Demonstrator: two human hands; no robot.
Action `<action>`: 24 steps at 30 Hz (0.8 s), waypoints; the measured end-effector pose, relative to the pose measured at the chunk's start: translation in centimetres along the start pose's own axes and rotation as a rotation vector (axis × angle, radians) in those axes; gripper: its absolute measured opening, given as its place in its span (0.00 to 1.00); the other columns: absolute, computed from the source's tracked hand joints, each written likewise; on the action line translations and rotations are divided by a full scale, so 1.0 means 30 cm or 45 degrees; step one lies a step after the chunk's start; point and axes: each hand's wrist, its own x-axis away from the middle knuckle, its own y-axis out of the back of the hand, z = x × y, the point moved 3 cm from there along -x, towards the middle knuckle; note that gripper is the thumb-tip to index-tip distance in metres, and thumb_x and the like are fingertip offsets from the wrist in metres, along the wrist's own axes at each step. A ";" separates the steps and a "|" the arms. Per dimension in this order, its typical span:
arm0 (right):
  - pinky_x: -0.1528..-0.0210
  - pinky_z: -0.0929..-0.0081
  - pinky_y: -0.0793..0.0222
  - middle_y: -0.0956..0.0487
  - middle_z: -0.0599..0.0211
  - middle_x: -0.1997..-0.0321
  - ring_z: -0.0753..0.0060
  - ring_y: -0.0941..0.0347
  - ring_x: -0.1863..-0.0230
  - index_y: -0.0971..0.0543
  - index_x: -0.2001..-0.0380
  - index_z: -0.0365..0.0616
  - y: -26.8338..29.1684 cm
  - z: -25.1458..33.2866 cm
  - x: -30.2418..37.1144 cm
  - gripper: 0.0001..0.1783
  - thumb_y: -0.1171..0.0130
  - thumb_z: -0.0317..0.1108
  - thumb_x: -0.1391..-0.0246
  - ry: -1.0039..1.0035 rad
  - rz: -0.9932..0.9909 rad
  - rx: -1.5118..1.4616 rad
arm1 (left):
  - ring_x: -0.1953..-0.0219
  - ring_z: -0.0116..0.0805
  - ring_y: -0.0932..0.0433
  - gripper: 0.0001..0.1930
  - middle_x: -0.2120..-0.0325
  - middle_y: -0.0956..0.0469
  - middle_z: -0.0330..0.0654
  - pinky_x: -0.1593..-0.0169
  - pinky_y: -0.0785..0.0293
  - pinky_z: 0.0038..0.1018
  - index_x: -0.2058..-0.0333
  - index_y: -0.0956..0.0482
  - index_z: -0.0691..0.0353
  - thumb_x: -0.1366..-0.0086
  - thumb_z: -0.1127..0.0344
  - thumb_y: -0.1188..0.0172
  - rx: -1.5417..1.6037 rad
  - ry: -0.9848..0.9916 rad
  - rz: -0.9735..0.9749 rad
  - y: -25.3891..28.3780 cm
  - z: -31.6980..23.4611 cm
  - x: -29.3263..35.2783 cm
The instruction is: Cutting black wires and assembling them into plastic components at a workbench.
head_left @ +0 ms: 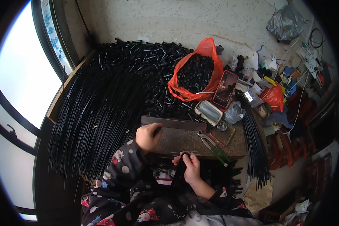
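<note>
Left hand (148,136): closed around a short black tube (157,130), held at the near edge of the block.
Right hand (190,165): fingers pinched on the top of a bundle of black rods (179,174), held upright over the lap.
Block (184,140): a worn slab set between the hands and the piles.
Pliers (213,147): laid on the block, green handles toward the person, just right of the right hand.
Rods (98,116): a large fan of long black ones spread at left.
Red bag (208,51): open beyond the block, filled with small black parts.
Phone (225,89): red-cased, leaned beside the bag.
</note>
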 end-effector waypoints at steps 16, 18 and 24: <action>0.63 0.78 0.32 0.23 0.61 0.71 0.74 0.27 0.71 0.27 0.67 0.36 0.053 0.013 -0.052 0.08 0.50 0.30 0.45 0.129 -0.015 0.190 | 0.63 0.45 0.26 0.11 0.70 0.25 0.45 0.61 0.28 0.36 0.67 0.26 0.60 0.51 0.69 0.45 -0.761 0.132 0.426 -0.080 0.259 -0.299; 0.62 0.79 0.32 0.23 0.62 0.69 0.76 0.27 0.70 0.27 0.65 0.35 0.057 0.009 -0.054 0.08 0.50 0.30 0.44 0.117 0.034 0.177 | 0.62 0.44 0.26 0.10 0.69 0.25 0.44 0.60 0.28 0.34 0.68 0.25 0.59 0.52 0.69 0.46 -0.855 0.123 0.531 -0.114 0.263 -0.324; 0.62 0.81 0.31 0.23 0.64 0.69 0.78 0.28 0.69 0.27 0.63 0.35 0.068 -0.002 -0.065 0.08 0.50 0.29 0.44 0.125 0.081 0.173 | 0.62 0.43 0.28 0.09 0.68 0.29 0.43 0.65 0.29 0.35 0.69 0.31 0.59 0.50 0.67 0.44 -0.674 -0.021 -0.032 -0.131 0.249 -0.370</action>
